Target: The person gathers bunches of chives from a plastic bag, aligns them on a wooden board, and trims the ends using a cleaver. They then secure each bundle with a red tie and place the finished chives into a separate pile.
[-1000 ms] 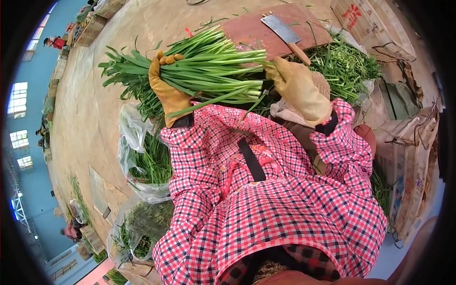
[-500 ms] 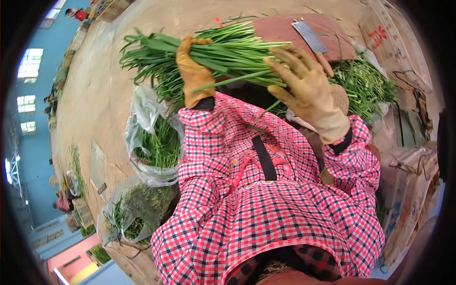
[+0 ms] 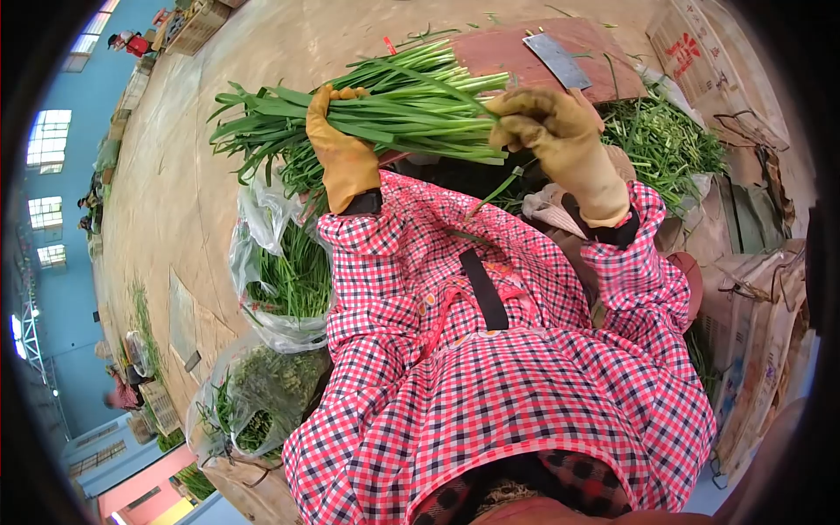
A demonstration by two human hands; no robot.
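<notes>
My left hand, in an orange-yellow rubber glove, is closed round a thick bunch of garlic chives. Its leafy ends spread to the left and the pale stem ends point right. At those stem ends, my right hand, in a paler, soiled glove, has its fingers curled in a pinch on a single chive leaf lying across the top of the bunch. Beyond the hands, a cleaver rests on a reddish board; my right glove hides part of its handle.
A heap of loose green trimmings lies to the right, by a printed carton. Clear plastic bags of greens, one upright and one lower, stand on my left. Other people are far off along the blue wall.
My right hand has gone from spread fingers to a pinch at the stem ends. A leaf that hung loose below the bunch no longer shows there. The bunch has shifted slightly left.
</notes>
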